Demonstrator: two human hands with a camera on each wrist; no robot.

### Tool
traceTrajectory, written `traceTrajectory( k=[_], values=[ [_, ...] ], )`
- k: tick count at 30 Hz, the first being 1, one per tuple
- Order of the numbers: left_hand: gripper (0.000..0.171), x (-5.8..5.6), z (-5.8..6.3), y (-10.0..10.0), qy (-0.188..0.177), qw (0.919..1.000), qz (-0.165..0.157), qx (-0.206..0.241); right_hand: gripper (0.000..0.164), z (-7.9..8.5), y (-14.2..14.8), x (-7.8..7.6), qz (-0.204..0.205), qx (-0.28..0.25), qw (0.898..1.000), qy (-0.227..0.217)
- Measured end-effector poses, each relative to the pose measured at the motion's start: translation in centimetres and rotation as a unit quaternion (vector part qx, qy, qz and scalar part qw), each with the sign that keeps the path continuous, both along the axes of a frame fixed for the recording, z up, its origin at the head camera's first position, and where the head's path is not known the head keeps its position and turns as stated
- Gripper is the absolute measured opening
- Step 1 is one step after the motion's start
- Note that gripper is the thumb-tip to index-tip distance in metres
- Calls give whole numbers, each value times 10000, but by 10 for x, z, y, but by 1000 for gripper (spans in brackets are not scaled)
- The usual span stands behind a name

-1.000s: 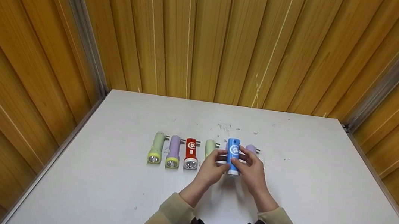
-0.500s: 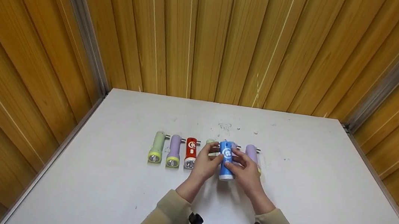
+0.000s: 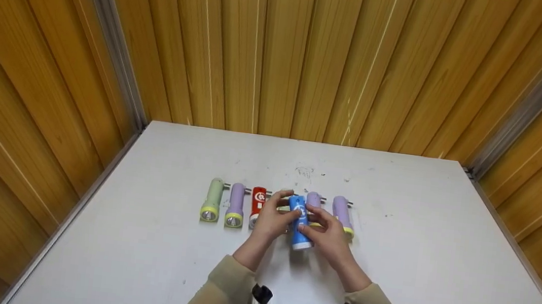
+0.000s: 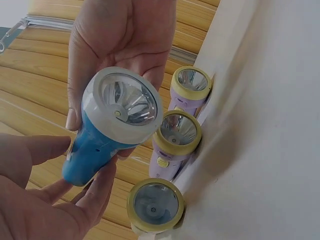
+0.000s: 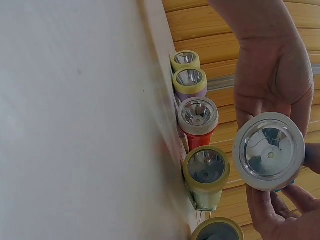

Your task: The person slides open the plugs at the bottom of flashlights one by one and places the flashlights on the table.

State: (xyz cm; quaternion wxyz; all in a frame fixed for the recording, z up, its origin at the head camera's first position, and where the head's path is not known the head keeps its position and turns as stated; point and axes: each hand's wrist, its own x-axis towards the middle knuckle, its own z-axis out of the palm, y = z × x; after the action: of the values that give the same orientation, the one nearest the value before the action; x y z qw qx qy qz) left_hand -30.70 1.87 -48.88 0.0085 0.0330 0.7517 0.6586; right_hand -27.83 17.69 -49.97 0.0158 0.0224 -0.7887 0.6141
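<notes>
Both hands hold a blue flashlight [image 3: 299, 222] with a white head, raised above the table and tilted in the head view. The left hand [image 3: 271, 218] grips its left side with the thumb on the front. On the other side the right hand [image 3: 330, 235] pinches the body between thumb and fingers. In the left wrist view the flashlight's clear lens [image 4: 129, 99] faces the camera. Behind the hands lies a row of flashlights: a light green one [image 3: 213, 199], a purple one [image 3: 236, 204], a red one [image 3: 258, 199], a mostly hidden green one [image 5: 206, 170] and two more purple ones [image 3: 341, 212].
The row lies on a white table [image 3: 136, 259], lens ends toward the person. Metal plug prongs [image 3: 351, 203] stick out of their rear ends. Wood-look panel walls [image 3: 282, 56] enclose the table at the back and sides.
Both hands have moved left and slightly nearer the person with the blue flashlight, which has tilted. The purple flashlights on the right have come into view; the red one is now partly covered.
</notes>
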Motion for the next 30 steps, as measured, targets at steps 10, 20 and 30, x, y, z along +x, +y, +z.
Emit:
traceTrajectory(
  k=[10, 20, 30],
  values=[
    [48, 0, 2, -2, -120, 9996, 30, -239, 50, -1, 0, -1, 123, 41, 9998, 146],
    [47, -3, -2, -3, -77, 9998, 80, -188, 52, -2, 0, -1, 125, -15, 9998, 185],
    [44, -3, -2, -3, -87, 9999, 124, -55, 51, 0, 0, 0, 86, 12, 9996, 255]
  ],
)
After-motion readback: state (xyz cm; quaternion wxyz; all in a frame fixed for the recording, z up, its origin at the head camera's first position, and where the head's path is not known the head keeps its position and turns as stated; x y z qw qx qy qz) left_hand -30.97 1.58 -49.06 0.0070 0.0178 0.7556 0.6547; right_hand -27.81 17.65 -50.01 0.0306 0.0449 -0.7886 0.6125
